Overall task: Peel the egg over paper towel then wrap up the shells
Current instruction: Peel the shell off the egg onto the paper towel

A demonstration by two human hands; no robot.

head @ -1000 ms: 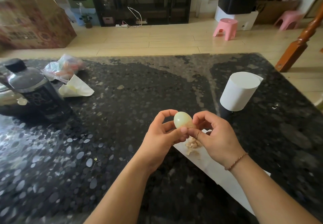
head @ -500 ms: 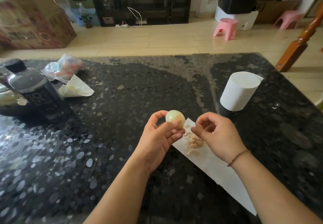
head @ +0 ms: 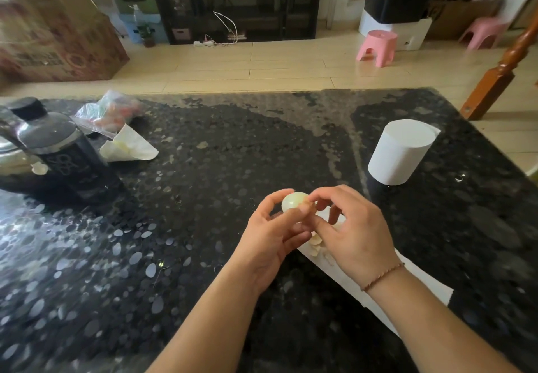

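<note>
My left hand [head: 270,235] grips a pale, mostly peeled egg [head: 292,201] just above the black speckled table [head: 203,227]. My right hand [head: 352,235] has come up against the egg, and its thumb and forefinger pinch at the egg's right side. Under both hands a white paper towel [head: 422,285] lies flat, running toward the near right. A small heap of brownish shell bits [head: 317,246] rests on the towel, partly hidden by my right hand.
A white paper towel roll [head: 400,152] stands upright at the right. At the far left are a dark bottle [head: 58,151], a metal pot [head: 8,163], a plastic bag [head: 107,113] and a crumpled white paper [head: 129,148].
My right hand, which had drawn away over the shell heap half a second ago, has moved back left to the egg. The left hand keeps holding the egg in about the same place.
</note>
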